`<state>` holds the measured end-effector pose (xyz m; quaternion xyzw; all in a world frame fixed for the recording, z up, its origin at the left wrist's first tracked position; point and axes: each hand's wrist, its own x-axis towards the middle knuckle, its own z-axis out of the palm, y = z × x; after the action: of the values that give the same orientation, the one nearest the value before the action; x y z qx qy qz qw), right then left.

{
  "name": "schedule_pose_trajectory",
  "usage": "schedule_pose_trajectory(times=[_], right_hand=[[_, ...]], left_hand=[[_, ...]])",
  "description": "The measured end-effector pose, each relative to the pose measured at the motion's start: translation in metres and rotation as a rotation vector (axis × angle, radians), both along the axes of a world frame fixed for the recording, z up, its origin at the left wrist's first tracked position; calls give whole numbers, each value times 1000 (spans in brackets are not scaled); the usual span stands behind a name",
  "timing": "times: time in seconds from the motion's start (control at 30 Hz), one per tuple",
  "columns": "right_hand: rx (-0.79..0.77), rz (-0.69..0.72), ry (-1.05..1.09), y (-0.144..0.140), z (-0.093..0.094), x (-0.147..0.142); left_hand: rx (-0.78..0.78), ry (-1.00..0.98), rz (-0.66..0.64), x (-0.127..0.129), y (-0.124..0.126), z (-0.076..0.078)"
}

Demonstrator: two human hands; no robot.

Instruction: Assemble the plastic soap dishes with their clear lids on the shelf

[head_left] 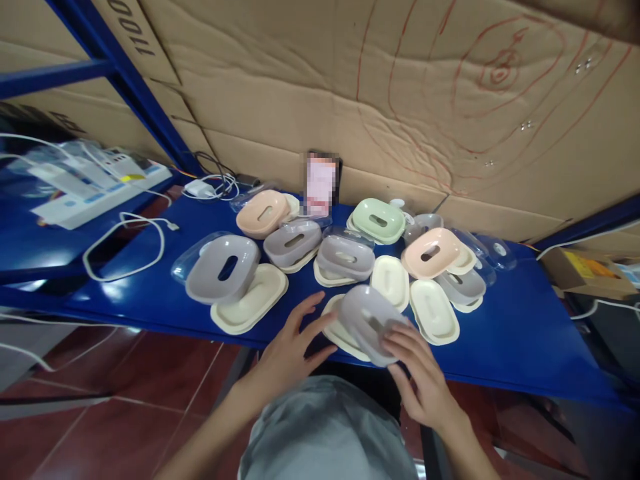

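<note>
My right hand [420,373] grips a grey soap-dish top [367,320] with a slot, tilted over a cream tray [336,331] at the front edge of the blue shelf [505,333]. My left hand [295,343] lies just left of that tray, fingers spread, its fingertips at the tray's edge. Around them lie several more soap dishes: grey [223,268], peach [431,253], green [379,220] tops and cream trays [434,311].
A cardboard wall [400,100] backs the shelf. White cables [125,247], a charger [200,189] and boxes [85,187] lie at the left. A small blurred card [320,183] stands against the cardboard. Red floor tiles [125,413] show below the shelf edge.
</note>
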<state>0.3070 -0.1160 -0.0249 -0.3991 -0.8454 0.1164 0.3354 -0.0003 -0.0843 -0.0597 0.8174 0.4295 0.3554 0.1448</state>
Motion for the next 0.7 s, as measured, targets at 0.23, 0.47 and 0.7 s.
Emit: schedule_pose_trajectory(times=[0.23, 0.47, 0.7], right_hand=[[-14, 135, -192, 18, -5, -22], [104, 168, -379, 32, 8, -38], [152, 158, -421, 34, 7, -42]], left_hand=[[19, 91, -114, -1, 5, 2], [65, 0, -120, -3, 6, 4], [192, 83, -131, -7, 9, 3]])
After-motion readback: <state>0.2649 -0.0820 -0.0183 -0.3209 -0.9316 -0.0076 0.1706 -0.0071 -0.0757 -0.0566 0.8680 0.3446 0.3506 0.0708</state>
